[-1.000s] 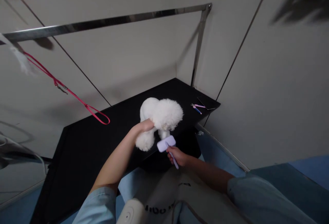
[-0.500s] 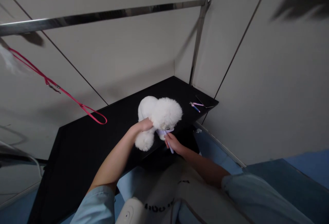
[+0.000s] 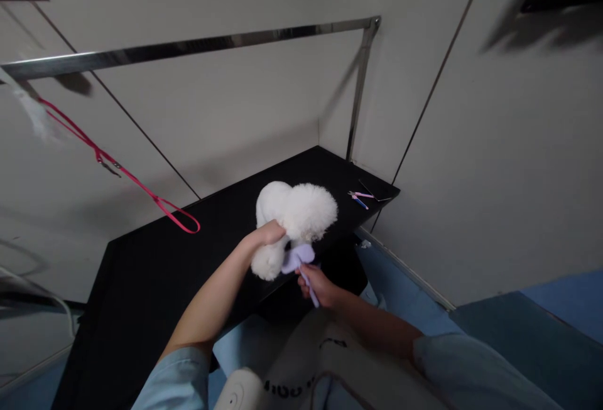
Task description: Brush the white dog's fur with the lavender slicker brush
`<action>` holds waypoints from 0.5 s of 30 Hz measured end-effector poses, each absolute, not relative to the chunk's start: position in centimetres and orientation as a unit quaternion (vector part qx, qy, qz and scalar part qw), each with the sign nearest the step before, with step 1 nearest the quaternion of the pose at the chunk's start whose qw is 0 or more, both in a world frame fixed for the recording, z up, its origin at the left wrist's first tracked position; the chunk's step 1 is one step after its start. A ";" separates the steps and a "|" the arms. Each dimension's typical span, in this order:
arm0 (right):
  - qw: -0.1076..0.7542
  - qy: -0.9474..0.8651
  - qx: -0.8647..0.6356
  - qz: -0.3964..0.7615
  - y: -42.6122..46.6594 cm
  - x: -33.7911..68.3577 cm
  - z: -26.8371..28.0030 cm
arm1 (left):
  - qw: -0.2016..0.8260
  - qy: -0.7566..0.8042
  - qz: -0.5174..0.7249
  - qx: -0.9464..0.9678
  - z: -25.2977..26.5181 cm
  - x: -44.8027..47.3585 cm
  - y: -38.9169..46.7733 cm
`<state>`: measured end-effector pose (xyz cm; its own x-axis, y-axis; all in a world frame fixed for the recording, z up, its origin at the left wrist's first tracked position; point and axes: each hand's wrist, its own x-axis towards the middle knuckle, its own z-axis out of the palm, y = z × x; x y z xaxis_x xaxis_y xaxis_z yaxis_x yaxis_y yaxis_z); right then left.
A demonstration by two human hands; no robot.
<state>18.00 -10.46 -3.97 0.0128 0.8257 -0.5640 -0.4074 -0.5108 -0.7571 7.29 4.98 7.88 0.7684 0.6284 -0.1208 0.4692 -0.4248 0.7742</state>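
A white fluffy dog is on the black grooming table, near its front edge. My left hand is closed on the dog, its fingers partly hidden in the coat between the head and a rounded, fluffy leg. In my right hand is the handle of a lilac slicker brush. The broad back of the brush faces me, beside that leg and below the dog's head; its pins are hidden.
Pink-and-blue handled nail clippers lie with a thin dark tool at the table's right end. A pink leash loop hangs at left from a metal bar above the table. A wall stands behind.
The brush in my right hand has moved down from under the dog's face towards me, and its back now shows more fully. My left hand stays on the dog. The camera view has shifted slightly.
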 end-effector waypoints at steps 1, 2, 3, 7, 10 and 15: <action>0.464 -0.197 -0.551 0.665 -10.3 18.6 -4.1 | 0.424 0.325 0.095 0.840 7.9 7.2 5.0; 0.469 -0.201 -0.557 0.655 -10.2 19.1 -4.2 | 0.422 0.323 0.094 0.842 8.0 7.0 5.0; 0.468 -0.204 -0.564 0.649 -10.0 19.7 -4.3 | 0.421 0.323 0.092 0.843 8.1 7.0 4.9; 0.441 -0.216 -0.580 0.650 -9.8 20.6 -4.8 | 0.429 0.310 0.075 0.845 8.3 7.0 5.0; 0.454 -0.227 -0.585 0.632 -9.6 20.2 -5.0 | 0.433 0.290 0.086 0.849 8.2 7.1 5.2; 0.429 -0.234 -0.598 0.635 -9.7 19.7 -5.0 | 0.444 0.306 0.100 0.836 7.8 7.1 5.4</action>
<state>19.73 -9.68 -5.01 0.0850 0.8247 -0.5591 -0.2653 -0.5221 -0.8105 7.11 5.36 7.79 0.7927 0.6005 -0.1047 0.4235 -0.4189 0.8033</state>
